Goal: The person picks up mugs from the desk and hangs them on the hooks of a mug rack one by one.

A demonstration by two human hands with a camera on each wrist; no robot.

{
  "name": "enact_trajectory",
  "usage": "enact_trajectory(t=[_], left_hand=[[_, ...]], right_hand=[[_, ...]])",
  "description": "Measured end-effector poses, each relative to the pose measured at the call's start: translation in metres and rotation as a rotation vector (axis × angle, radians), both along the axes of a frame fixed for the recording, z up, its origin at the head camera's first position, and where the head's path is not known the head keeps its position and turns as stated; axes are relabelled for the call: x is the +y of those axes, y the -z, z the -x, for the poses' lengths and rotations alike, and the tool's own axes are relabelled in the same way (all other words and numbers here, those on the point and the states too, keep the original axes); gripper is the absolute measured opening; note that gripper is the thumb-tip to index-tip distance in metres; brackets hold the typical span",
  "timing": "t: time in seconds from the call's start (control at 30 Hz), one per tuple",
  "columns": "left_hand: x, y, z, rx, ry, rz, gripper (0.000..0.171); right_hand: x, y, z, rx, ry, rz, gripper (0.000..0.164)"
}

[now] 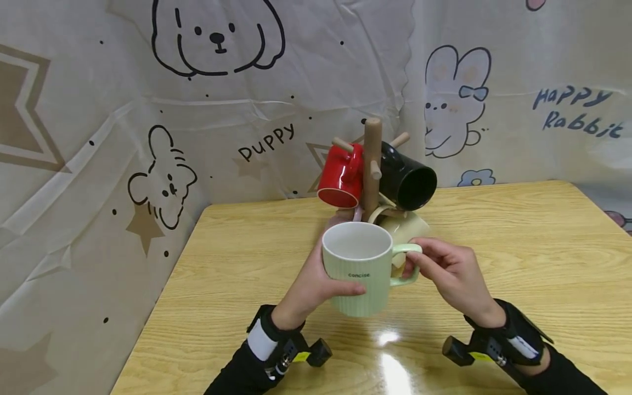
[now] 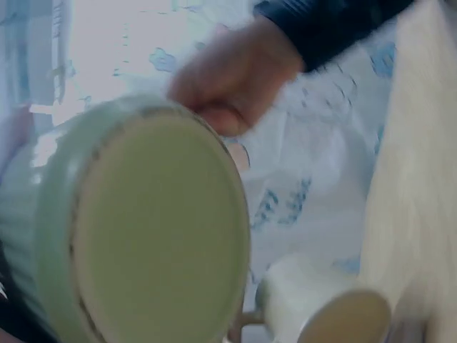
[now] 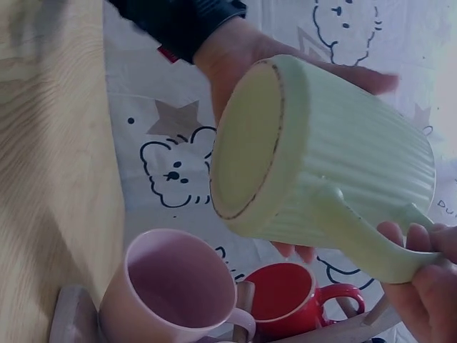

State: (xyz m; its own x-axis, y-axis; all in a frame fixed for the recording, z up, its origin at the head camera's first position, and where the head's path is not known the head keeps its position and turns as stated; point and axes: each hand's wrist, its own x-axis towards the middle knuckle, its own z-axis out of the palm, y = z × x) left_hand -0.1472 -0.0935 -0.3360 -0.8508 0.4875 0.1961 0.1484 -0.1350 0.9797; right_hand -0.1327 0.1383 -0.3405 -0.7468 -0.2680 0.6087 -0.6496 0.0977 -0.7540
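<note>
A pale green ribbed mug with "concise" on its side is held upright above the table in the head view. Around its body from the left goes my left hand, thumb across the front. My right hand pinches the handle on the right side. Both wrist views show the mug's underside, raised off the table. In the right wrist view, the fingers of the right hand wrap the handle while the left hand lies along the body.
Behind the mug stands a wooden mug rack. Hanging on it are a red mug, a black mug, a cream mug and a pink mug. A patterned cloth hangs behind the wooden table.
</note>
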Motion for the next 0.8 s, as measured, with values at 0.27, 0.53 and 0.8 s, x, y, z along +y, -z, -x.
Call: enact_trajectory(t=[0.27,0.53,0.8], left_hand=[[0.0015,-0.0010,-0.0022,-0.085,-0.037,0.017,0.084],[0.0039,-0.0010,-0.0065,-0.124,-0.091,0.042,0.079],[0.0007,-0.0019,-0.0063,-0.144,-0.114,0.052,0.077]], right_hand=[[0.0001,0.0037,0.0031,0.017,0.064,-0.076,0.010],[-0.0004,0.0016,0.0016,-0.007,0.116,-0.076,0.011],[0.0053,-0.0040,0.0041,-0.194,0.112,-0.141,0.018]])
